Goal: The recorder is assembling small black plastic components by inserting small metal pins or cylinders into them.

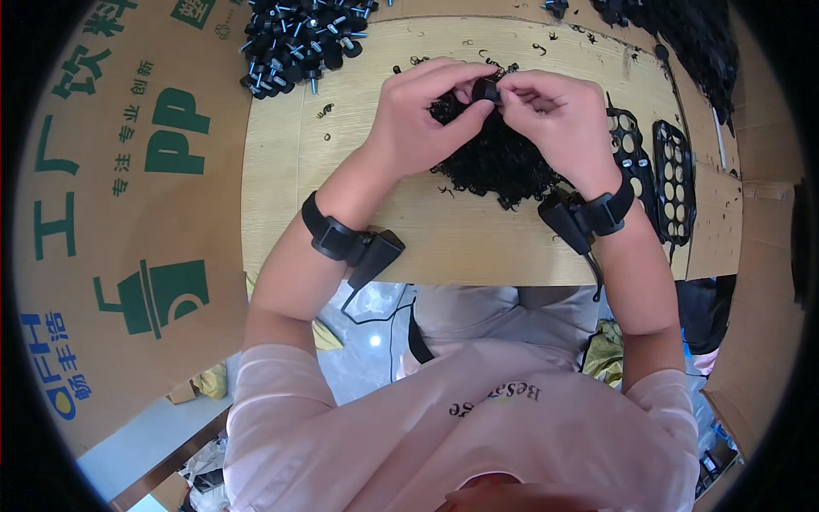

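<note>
A small black knob-like piece (485,90) is pinched between the thumb and fingers of my left hand (416,111), above the far middle of the table. My right hand (559,115) meets it from the other side, its thumb and forefinger pressed together at the piece's edge. Whatever lies between those right fingertips is too small or hidden to make out. Directly under both hands spreads a heap of small black curled scraps (499,166), partly covered by them.
Black knobs with metal screws (299,43) are piled at the far left. Two black frames with round holes (674,183) lie to the right. Beyond them is a larger black heap (704,51). Tall cardboard (128,230) walls the left side. Loose scraps dot the wooden table (341,205).
</note>
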The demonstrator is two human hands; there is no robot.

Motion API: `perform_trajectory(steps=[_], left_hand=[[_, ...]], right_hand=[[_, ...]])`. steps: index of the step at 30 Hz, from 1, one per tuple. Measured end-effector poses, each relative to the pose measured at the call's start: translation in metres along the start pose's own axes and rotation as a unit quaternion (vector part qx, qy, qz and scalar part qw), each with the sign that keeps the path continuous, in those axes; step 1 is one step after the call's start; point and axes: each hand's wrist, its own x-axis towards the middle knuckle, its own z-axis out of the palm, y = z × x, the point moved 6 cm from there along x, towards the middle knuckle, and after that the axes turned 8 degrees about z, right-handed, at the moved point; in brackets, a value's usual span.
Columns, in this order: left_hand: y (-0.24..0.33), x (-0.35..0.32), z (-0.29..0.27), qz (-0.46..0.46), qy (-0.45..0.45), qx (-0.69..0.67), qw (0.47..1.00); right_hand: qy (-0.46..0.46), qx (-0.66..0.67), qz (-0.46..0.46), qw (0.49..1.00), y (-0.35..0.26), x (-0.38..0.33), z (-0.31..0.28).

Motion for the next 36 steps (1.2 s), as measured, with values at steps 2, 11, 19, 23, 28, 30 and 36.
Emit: perform_trajectory(steps=[2,11,19,23,28,30,36], left_hand=[[-0.004,-0.001,-0.001,-0.019,0.001,-0.014,1.000],[-0.013,-0.006,-0.003,-0.059,-0.022,-0.113,0.992],[-0.007,-0.004,-0.003,-0.033,0.040,-0.246,0.968],[-0.008,-0.003,-0.002,-0.025,0.051,-0.288,0.956],[-0.011,-0.002,-0.002,-0.026,0.091,-0.343,0.935],[-0.013,-0.002,-0.002,-0.046,0.105,-0.364,0.924],[-0.016,-0.005,-0.006,-0.091,0.124,-0.249,0.956]], right_hand=[[0.007,-0.066,-0.039,0.997,-0.007,-0.001,-0.003],[-0.059,-0.035,-0.014,0.998,-0.003,0.001,0.007],[-0.151,0.180,0.132,0.963,0.009,0.003,0.014],[-0.148,0.200,0.150,0.957,0.011,0.004,0.014],[-0.154,0.200,0.129,0.959,0.014,0.004,0.018],[-0.159,0.194,0.115,0.961,0.013,0.003,0.020],[-0.142,0.174,0.120,0.967,0.010,0.001,0.018]])
